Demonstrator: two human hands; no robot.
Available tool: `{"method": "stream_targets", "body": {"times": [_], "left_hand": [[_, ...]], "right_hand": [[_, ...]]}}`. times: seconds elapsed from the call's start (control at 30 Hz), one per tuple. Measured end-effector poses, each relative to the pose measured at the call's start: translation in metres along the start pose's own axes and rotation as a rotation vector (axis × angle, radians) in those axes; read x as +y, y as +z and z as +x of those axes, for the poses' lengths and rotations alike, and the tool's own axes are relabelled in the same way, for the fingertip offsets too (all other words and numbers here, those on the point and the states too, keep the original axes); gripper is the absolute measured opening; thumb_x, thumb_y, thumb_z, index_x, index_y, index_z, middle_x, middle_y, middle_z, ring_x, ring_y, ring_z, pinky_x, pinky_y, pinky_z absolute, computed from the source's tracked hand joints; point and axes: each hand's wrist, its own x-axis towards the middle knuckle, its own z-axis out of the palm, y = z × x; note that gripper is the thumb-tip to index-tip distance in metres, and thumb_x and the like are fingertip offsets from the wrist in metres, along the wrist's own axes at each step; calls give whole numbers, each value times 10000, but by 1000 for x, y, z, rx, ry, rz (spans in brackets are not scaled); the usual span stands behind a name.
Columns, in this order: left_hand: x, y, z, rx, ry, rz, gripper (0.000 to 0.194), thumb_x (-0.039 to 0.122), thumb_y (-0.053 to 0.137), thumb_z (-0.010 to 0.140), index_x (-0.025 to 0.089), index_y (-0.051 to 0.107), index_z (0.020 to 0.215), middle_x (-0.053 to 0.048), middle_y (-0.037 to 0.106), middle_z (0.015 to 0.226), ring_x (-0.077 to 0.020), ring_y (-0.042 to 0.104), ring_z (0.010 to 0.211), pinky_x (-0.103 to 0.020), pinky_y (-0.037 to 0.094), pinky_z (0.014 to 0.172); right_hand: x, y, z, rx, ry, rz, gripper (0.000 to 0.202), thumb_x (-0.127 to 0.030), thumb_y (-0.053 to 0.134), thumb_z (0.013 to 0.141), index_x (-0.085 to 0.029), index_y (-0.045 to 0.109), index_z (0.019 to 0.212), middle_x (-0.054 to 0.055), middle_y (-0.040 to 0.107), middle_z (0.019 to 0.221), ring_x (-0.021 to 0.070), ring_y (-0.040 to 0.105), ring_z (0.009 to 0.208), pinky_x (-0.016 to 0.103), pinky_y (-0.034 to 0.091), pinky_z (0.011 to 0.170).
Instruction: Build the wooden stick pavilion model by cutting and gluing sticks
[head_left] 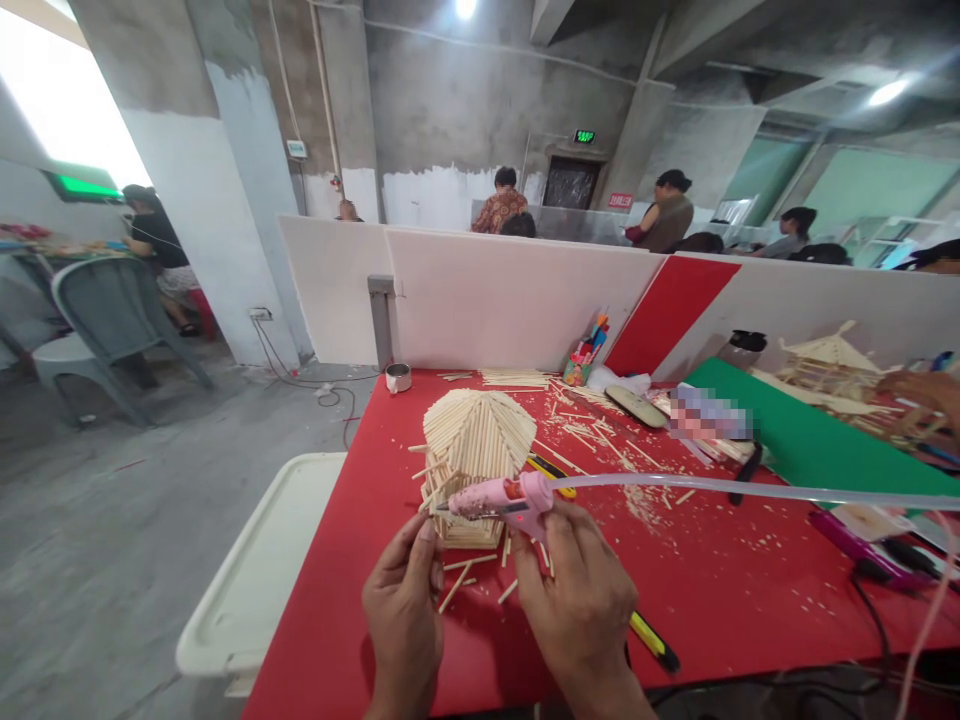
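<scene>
My right hand [576, 590] is wrapped round the handle of a pink glue gun [495, 497], whose nozzle points left. A long clear glue stick [675, 482] runs from the gun's rear to the right. My left hand [409, 590] pinches a small wooden stick close to the nozzle; the hold is partly hidden by the fingers. Just beyond both hands stands a small house of wooden sticks [480, 432] with a fan-like, ridged roof. Loose sticks [469, 563] lie at its base on the red tabletop [330, 620].
A yellow cutter [654, 641] lies right of my right hand, another [553, 472] behind the gun. Offcuts, a tape roll [398, 377], a pen cup [586, 355] and a green board [817, 430] occupy the table. A white partition [517, 300] runs behind; people are beyond it.
</scene>
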Motion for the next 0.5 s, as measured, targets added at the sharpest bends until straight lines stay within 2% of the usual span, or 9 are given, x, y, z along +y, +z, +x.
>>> {"method": "stream_targets", "body": {"times": [0.5], "left_hand": [[-4, 2, 3, -3, 38, 39, 295, 324, 861, 530, 166, 761, 758, 27, 637, 514, -24, 425, 367, -121, 341, 347]], "right_hand": [[-2, 0, 1, 24, 7, -10, 205, -254, 521, 905, -111, 581, 1039, 135, 682, 915, 229, 642, 836, 328, 518, 707]]}}
